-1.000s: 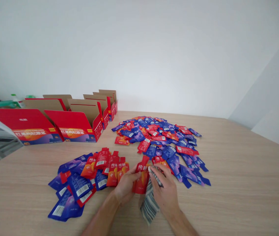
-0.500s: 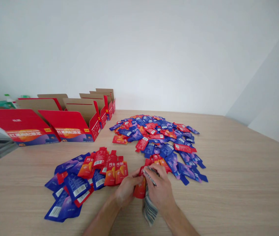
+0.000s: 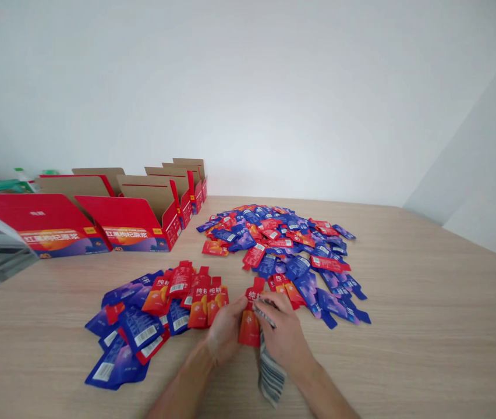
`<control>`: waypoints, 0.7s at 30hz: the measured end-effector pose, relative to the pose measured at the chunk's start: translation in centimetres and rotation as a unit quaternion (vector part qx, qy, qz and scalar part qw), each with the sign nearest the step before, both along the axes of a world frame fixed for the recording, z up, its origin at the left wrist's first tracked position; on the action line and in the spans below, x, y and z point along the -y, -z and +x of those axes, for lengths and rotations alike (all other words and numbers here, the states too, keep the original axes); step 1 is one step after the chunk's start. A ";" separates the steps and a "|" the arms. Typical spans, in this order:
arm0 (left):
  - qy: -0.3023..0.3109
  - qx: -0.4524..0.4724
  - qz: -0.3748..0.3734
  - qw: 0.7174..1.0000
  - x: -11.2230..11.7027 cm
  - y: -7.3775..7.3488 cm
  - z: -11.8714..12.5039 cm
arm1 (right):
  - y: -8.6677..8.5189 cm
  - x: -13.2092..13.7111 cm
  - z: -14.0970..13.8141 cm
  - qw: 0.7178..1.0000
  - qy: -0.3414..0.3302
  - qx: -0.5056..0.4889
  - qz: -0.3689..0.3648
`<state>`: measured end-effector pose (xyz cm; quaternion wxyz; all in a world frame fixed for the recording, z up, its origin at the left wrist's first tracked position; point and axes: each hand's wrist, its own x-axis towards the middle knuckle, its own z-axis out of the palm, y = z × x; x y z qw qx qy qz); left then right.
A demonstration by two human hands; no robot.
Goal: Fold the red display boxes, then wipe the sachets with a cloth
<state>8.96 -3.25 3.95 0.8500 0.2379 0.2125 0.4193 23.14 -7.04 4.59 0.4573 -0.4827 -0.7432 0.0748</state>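
Over the table (image 3: 414, 326), left hand (image 3: 225, 333) grips red pouch (image 3: 250, 331), now less covered; right hand (image 3: 286, 338), striped cloth (image 3: 271, 375).

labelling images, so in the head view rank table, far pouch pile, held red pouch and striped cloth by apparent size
1. table
2. far pouch pile
3. held red pouch and striped cloth: too alike to rank; right hand partly covers both

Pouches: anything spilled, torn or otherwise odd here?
Nothing stands out: no spill or tear shows, though fine damage could hide. The large heap and small heap lie jumbled; the red pouch in the left hand looks intact where visible.
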 end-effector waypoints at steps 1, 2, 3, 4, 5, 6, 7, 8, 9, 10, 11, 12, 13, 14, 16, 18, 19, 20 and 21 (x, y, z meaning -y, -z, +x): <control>-0.005 -0.003 0.000 1.000 -0.2 0.1 -0.1 | -0.2 0.3 -0.4 0.999 -0.027 0.017 -0.016; -0.008 -0.005 -0.001 1.000 -0.3 0.3 -0.2 | -0.4 0.6 -0.8 0.997 -0.055 0.034 -0.030; -0.009 -0.007 -0.003 1.000 -0.5 0.5 -0.3 | -0.6 0.9 -1.1 0.995 -0.079 0.048 -0.042; -0.014 -0.009 -0.005 1.000 -0.7 0.6 -0.4 | -0.8 1.1 -1.3 0.992 -0.099 0.060 -0.052; -0.022 -0.013 -0.009 1.000 -0.8 0.8 -0.4 | -0.9 1.3 -1.4 0.989 -0.114 0.068 -0.062; -0.037 -0.021 -0.014 0.999 -0.9 1.0 -0.4 | -0.9 1.4 -1.4 0.987 -0.122 0.071 -0.071; -0.064 -0.034 -0.022 0.997 -1.0 1.2 -0.3 | -0.9 1.4 -1.3 0.988 -0.120 0.066 -0.077; -0.102 -0.052 -0.033 0.993 -1.1 1.4 -0.2 | -0.8 1.3 -1.1 0.989 -0.110 0.056 -0.079; -0.143 -0.073 -0.047 0.986 -1.2 1.5 -0.2 | -0.7 1.2 -0.8 0.992 -0.092 0.039 -0.076; -0.179 -0.089 -0.057 0.978 -1.3 1.7 -0.1 | -0.5 0.9 -0.5 0.995 -0.067 0.016 -0.068; -0.204 -0.097 -0.063 0.972 -1.4 1.8 -0.1 | -0.4 0.7 -0.2 0.998 -0.037 -0.011 -0.057; -0.212 -0.097 -0.062 0.970 -1.4 1.8 -0.1 | -0.2 0.5 0.0 0.998 -0.005 -0.035 -0.044; -0.207 -0.089 -0.055 0.973 -1.4 1.7 -0.2 | -0.1 0.3 0.2 0.998 0.022 -0.055 -0.034; -0.193 -0.078 -0.046 0.977 -1.4 1.7 -0.2 | 0.0 0.2 0.3 0.996 0.042 -0.070 -0.028; -0.175 -0.069 -0.020 0.982 -1.3 1.4 -0.4 | 0.1 0.1 0.1 0.995 0.055 -0.085 -0.024; -0.182 -0.084 0.015 0.980 -1.1 1.2 -0.4 | 0.1 0.3 -0.3 0.995 0.033 -0.090 -0.026; -0.190 -0.096 0.036 0.976 -1.0 1.1 -0.3 | 0.1 0.3 -0.5 0.996 0.016 -0.090 -0.024; -0.195 -0.111 0.056 0.973 -0.8 1.1 -0.1 | 0.2 0.4 -0.7 0.996 0.002 -0.088 -0.020; -0.198 -0.124 0.068 0.970 -0.6 1.1 0.1 | 0.4 0.5 -0.9 0.996 -0.008 -0.085 -0.014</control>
